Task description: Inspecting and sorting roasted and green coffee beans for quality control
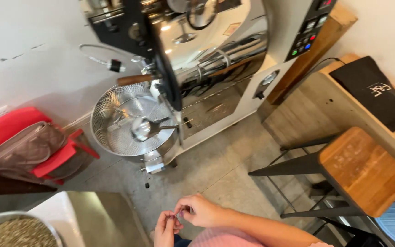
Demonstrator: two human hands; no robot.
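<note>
Both hands meet low in the frame: left hand [166, 227] and right hand [197, 210] pinch a tiny object [179, 213] (too small to identify) between fingertips, the coffee roaster's cooling tray [110, 121] well beyond them.

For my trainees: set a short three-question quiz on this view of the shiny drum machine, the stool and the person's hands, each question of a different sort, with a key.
1. True or false: the round perforated tray at the front of the machine holds a full load of beans.
2. What does the seat of the stool look like? A) wood B) glass C) red plastic
3. Where are the left hand and right hand relative to each other?

Key:
1. False; its mesh floor is bare.
2. A
3. Together at the bottom of the view, fingertips meeting; whatever they pinch is too small to tell.
</note>
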